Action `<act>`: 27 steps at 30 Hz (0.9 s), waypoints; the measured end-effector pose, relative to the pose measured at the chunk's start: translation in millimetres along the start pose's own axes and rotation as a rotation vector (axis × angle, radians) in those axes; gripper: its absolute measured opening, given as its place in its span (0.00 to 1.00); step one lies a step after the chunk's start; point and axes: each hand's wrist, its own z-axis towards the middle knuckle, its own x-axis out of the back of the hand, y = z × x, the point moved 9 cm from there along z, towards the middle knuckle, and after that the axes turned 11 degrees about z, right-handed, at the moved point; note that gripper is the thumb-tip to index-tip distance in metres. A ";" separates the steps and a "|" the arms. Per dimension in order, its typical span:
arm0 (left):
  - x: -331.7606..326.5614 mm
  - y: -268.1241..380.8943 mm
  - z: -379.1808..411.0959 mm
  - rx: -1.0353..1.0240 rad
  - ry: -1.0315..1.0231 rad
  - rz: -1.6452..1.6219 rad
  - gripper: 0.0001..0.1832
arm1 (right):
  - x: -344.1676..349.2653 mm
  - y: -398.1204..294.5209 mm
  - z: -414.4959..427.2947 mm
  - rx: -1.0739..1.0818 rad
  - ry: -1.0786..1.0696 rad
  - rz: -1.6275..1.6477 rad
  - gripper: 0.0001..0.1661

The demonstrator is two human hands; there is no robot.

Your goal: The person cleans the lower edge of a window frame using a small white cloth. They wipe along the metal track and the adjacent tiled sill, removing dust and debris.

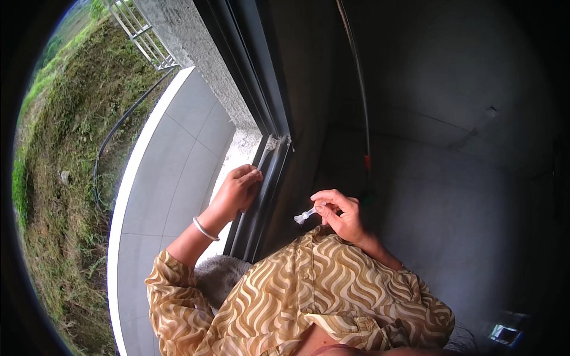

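Note:
My right hand (340,213) pinches a small brush (304,217) with pale bristles and a whitish handle, held in front of my patterned shirt. My left hand (242,184) is over the dark metal window-frame track (262,196), its fingers bent near the rail. Whether those fingers hold anything is hidden. A bangle circles the left wrist. Pale debris (271,143) lies at the track's corner, beyond the left hand.
A rough concrete sill edge (238,149) borders the track. Outside are a grey tiled ledge (178,178), a metal railing (142,33) and a grassy slope. A greyish fluffy cloth or mat (222,273) lies beside my left elbow. A thin pole (361,80) stands at right.

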 end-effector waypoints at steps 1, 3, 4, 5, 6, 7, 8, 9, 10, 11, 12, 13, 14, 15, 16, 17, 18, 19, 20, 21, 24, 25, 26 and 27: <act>-1.7 2.1 -3.8 0.003 0.001 0.029 0.13 | 0.1 -0.9 0.2 0.006 -0.002 -0.007 0.12; -5.4 8.0 -10.2 0.003 0.020 0.107 0.14 | 0.7 0.1 -0.2 -0.013 -0.008 -0.005 0.13; -8.8 11.8 -12.8 0.000 0.038 0.156 0.14 | 0.8 0.6 -0.5 -0.023 -0.012 -0.003 0.13; -11.2 14.0 -14.0 -0.003 0.055 0.204 0.15 | 0.9 0.2 -0.6 -0.023 -0.015 -0.006 0.13; -12.5 18.6 -10.8 -0.107 0.083 0.318 0.15 | -0.4 -0.4 -0.5 -0.023 -0.019 -0.005 0.13; -17.3 19.6 -12.2 -0.035 0.057 0.328 0.15 | -1.7 -1.1 -0.3 -0.023 -0.023 -0.005 0.13; -18.8 22.6 -5.7 -0.182 0.086 0.433 0.13 | -2.8 -2.4 0.1 -0.018 -0.026 -0.005 0.13; -23.3 29.2 -3.0 -0.328 0.114 0.539 0.11 | -4.0 -3.2 -0.2 -0.014 -0.030 -0.005 0.13; -25.6 33.3 -3.9 -0.428 0.158 0.686 0.10 | -5.1 -4.0 -0.5 -0.011 -0.032 -0.005 0.13; -29.5 38.0 -5.5 -0.528 0.201 0.834 0.08 | -6.2 -5.1 -1.0 -0.010 -0.034 -0.012 0.13; -39.4 49.6 -8.3 -0.637 0.235 0.976 0.07 | -4.7 -5.6 -2.2 -0.009 -0.028 -0.029 0.13; -44.6 52.6 -9.1 -0.615 0.274 1.128 0.06 | -3.2 -5.5 -3.5 -0.009 -0.021 -0.046 0.13; -49.5 56.4 -13.5 -0.591 0.314 1.280 0.05 | -1.6 -4.0 -5.0 -0.019 -0.013 -0.049 0.13; -52.8 59.7 -17.2 -0.563 0.357 1.432 0.05 | 0.3 -3.0 -6.1 -0.027 -0.006 -0.051 0.12; -53.4 58.6 -18.6 -0.588 0.378 1.475 0.07 | 2.1 -1.9 -6.9 -0.036 0.000 -0.053 0.12; -49.8 57.9 -19.4 -0.565 0.378 1.473 0.07 | 3.9 -1.3 -7.4 -0.036 0.008 -0.053 0.12; -44.8 59.3 -22.6 -0.541 0.379 1.472 0.07 | 5.2 -0.5 -8.4 -0.036 0.015 -0.052 0.12; -39.2 60.8 -25.0 -0.519 0.378 1.469 0.07 | 6.9 0.9 -9.5 -0.037 0.024 -0.052 0.12; -31.3 56.2 -24.0 -0.431 0.305 1.415 0.08 | 8.3 2.4 -10.7 -0.036 0.032 -0.045 0.12; -17.7 49.0 -28.8 -0.394 0.295 1.356 0.07 | 6.1 3.7 -11.8 -0.035 0.033 -0.030 0.12; 15.7 34.1 -30.4 -0.132 0.212 1.034 0.11 | 4.0 5.8 -12.7 -0.044 0.024 -0.013 0.12; 24.4 24.6 -26.4 -0.122 0.206 0.932 0.13 | 2.8 6.6 -12.7 -0.049 0.014 -0.011 0.12; 27.5 15.5 -20.3 -0.079 0.139 0.837 0.10 | 1.6 7.4 -12.8 -0.053 0.007 -0.012 0.12; 27.0 12.5 -14.4 -0.041 0.072 0.740 0.08 | 1.0 7.3 -12.2 -0.055 0.002 -0.017 0.12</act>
